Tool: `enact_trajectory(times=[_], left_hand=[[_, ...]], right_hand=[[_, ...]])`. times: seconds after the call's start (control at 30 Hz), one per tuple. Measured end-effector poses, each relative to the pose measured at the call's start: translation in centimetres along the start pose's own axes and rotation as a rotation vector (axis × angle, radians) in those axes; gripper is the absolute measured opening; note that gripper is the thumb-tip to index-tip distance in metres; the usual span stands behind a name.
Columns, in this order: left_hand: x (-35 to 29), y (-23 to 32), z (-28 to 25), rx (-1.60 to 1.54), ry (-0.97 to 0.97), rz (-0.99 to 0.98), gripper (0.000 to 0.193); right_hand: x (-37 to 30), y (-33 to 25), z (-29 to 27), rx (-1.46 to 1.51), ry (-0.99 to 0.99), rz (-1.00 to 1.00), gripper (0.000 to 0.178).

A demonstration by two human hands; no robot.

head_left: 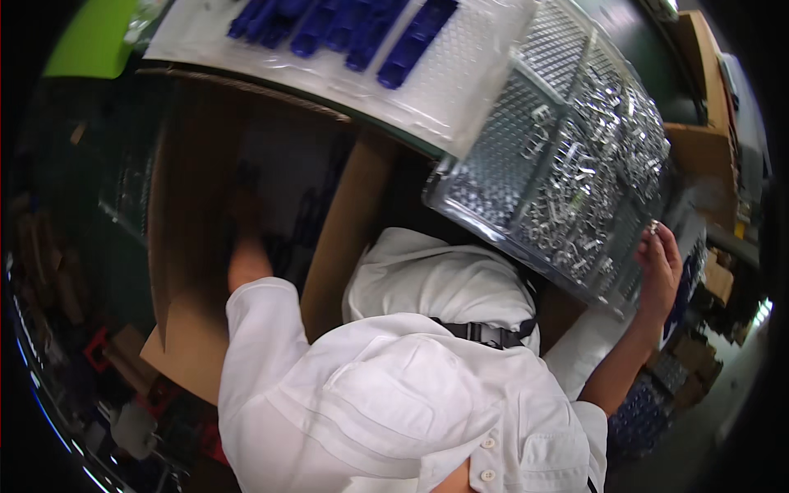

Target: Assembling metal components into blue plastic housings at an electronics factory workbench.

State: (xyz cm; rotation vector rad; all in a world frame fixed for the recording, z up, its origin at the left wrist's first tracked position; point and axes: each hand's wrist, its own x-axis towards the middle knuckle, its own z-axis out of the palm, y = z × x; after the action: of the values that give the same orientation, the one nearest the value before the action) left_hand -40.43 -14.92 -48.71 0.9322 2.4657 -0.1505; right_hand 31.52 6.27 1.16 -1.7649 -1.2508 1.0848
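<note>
My right hand (pixel 660 259) is raised beside the right edge of a clear plastic tray (pixel 472 209). Its fingertips pinch a small shiny metal clip (pixel 654 227). Many similar metal clips (pixel 579 177) lie loose in the tray's compartments. Down inside an open cardboard box (pixel 333 218) at the left reaches my left hand (pixel 249 205). Shadow hides its fingers, and whether they grip anything does not show. Dark blue parts (pixel 308 214) are dimly visible in the box near that hand.
Several long blue plastic parts (pixel 419 43) lie on a white textured tray (pixel 329 78) at the table's front edge. A green object (pixel 90 37) is at the far left. Cardboard boxes (pixel 699 148) stand on the right. Stacked goods (pixel 670 382) are behind my right arm.
</note>
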Motion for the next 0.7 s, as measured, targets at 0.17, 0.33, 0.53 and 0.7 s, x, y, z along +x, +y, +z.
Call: enact_trajectory(times=[0.17,0.33,0.53,0.7], left_hand=[[4.8,-6.7,-0.9,0.365,-0.061,0.117,0.074],[-2.9,0.9,-3.1,-0.045,-0.137,-0.348,0.055],[-7.7,-9.2,-5.7,-0.415,0.417,0.033,0.058],[-15.2,3.1,-11.1,-1.194,0.467,0.011,0.048]], right_hand=[[-2.2,-0.6,2.8,0.116,-0.02,0.089,0.032],[-3.2,-2.8,5.7,-0.047,-0.04,0.009,0.028],[-1.4,-0.7,5.0,0.121,-0.131,-0.017,0.019],[-1.5,1.0,5.7,-0.07,-0.083,-0.314,0.011]])
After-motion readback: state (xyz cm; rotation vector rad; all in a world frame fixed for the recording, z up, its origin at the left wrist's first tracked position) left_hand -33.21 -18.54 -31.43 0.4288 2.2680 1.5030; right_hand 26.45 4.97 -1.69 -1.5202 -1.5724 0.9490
